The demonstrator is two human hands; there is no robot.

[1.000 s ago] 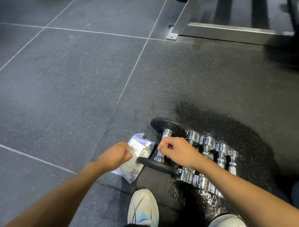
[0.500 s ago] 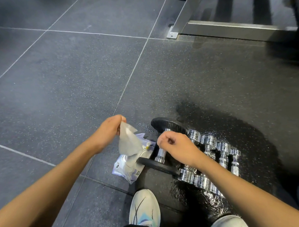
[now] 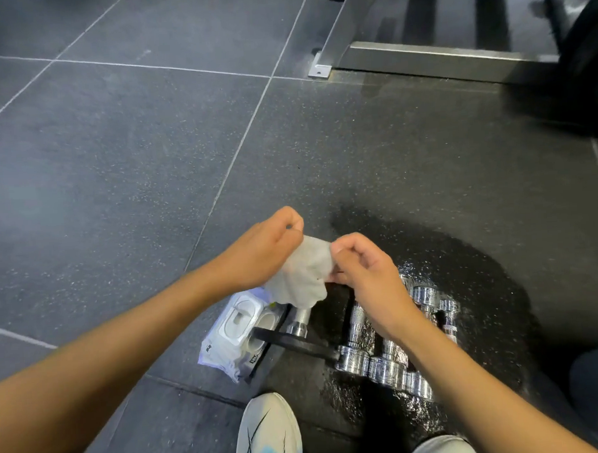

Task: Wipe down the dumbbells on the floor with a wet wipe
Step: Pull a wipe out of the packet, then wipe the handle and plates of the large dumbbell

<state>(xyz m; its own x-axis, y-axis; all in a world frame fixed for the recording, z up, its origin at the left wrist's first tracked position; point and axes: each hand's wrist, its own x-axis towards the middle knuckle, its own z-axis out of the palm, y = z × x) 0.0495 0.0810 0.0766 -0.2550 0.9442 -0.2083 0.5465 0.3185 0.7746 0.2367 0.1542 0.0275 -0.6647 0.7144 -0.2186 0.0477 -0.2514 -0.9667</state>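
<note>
A white wet wipe point(image 3: 305, 275) hangs crumpled between my two hands, above the floor. My left hand point(image 3: 261, 252) pinches its upper left corner and my right hand point(image 3: 364, 268) pinches its right edge. Below them a black-plated dumbbell point(image 3: 297, 336) lies on the wet floor, its far plate hidden by the wipe and hands. To its right lie several small chrome dumbbells point(image 3: 386, 363) side by side, partly covered by my right forearm. The white wipes pack point(image 3: 235, 335) lies left of the black dumbbell with its lid flipped open.
A wet dark patch point(image 3: 464, 287) of floor surrounds the dumbbells. My white shoe point(image 3: 267, 433) is just below them, another shoe tip at the bottom right. A metal machine frame point(image 3: 420, 55) stands at the back right, with a black plate at the far right edge.
My left hand pulled a wipe out of the pack and lifted it. My right hand let go of the black dumbbell's handle and rose to take hold of the wipe's other side.
</note>
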